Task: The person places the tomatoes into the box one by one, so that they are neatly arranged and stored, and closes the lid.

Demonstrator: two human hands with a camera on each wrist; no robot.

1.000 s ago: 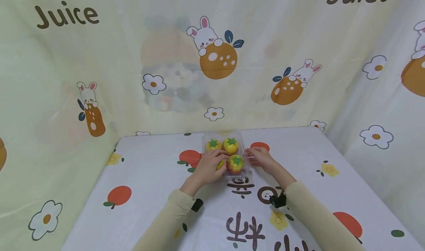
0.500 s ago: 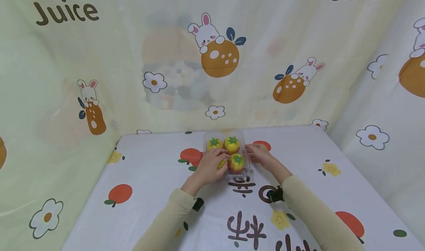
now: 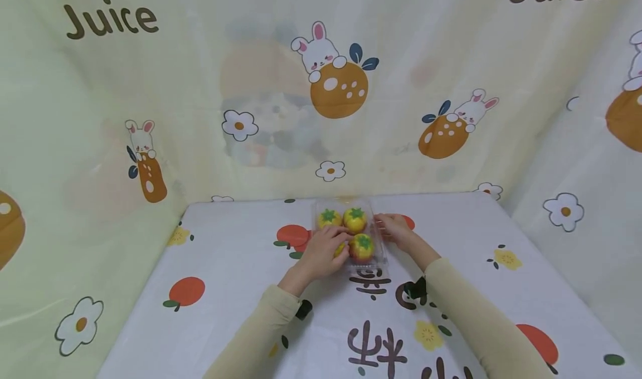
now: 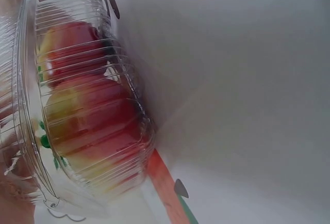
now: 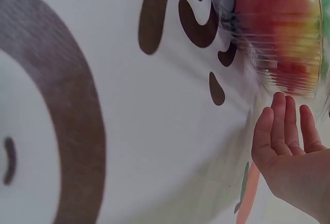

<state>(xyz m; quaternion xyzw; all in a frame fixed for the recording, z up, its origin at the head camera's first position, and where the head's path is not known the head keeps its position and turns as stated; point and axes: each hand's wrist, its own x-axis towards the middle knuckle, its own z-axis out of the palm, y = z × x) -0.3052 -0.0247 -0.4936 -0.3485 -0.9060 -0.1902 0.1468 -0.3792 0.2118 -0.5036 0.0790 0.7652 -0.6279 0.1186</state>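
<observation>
A clear plastic clamshell box [image 3: 373, 266] stands at the back middle of the table. Through its ridged wall show several round yellow-and-red fruits [image 3: 362, 248] with green leafy tops. My left hand [image 3: 321, 253] rests over the front left of the box, fingers slightly bent, partly hiding one fruit. In the left wrist view that hand appears only at the left edge, behind the clear plastic lid [image 4: 10, 79]. Along the box's right side lies my right hand [image 3: 398, 233]. The right wrist view shows its fingers [image 5: 278, 118] nearly straight, tips close by the ridged wall.
A white cloth printed with fruits, flowers and dark lettering covers the table [image 3: 241, 267]. Behind and to both sides hangs a printed curtain [image 3: 271, 173]. Small black wrist devices [image 3: 415, 288] sit under the forearms.
The right hand has slid a little away from me along the box's right side. My left hand keeps its place on the box, and the head view has shifted slightly.
</observation>
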